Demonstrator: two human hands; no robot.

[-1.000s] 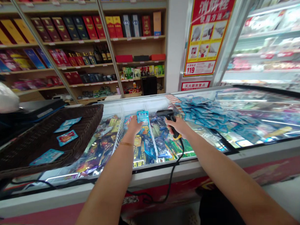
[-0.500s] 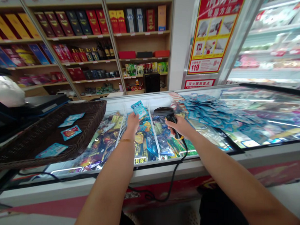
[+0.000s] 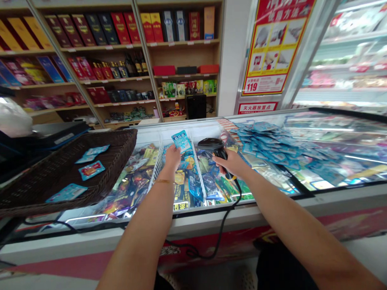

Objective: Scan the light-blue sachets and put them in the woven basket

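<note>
Hands [image 3: 172,157] [image 3: 232,164] grip a packet [image 3: 181,140] and scanner [image 3: 211,144]; poster [image 3: 277,44] beyond reads "119".

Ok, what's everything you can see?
held packet: one, blue, left hand
scanner: one, mostly black, right hand
cable: one, black, below scanner
glass-topped case: one, white and red, in front
packages: many, mixed colours, inside case
loose packets: many, blue, piled atop case
basket: one, dark brown, left
basket packets: about four, blue, in basket
wooden shelves: several, light brown, behind
boxes: many, mixed colours, on wooden shelves
poster: one, red and yellow, wall
cooler shelves: several, white, far right
left hand: one, over case
right hand: one, over case
</note>
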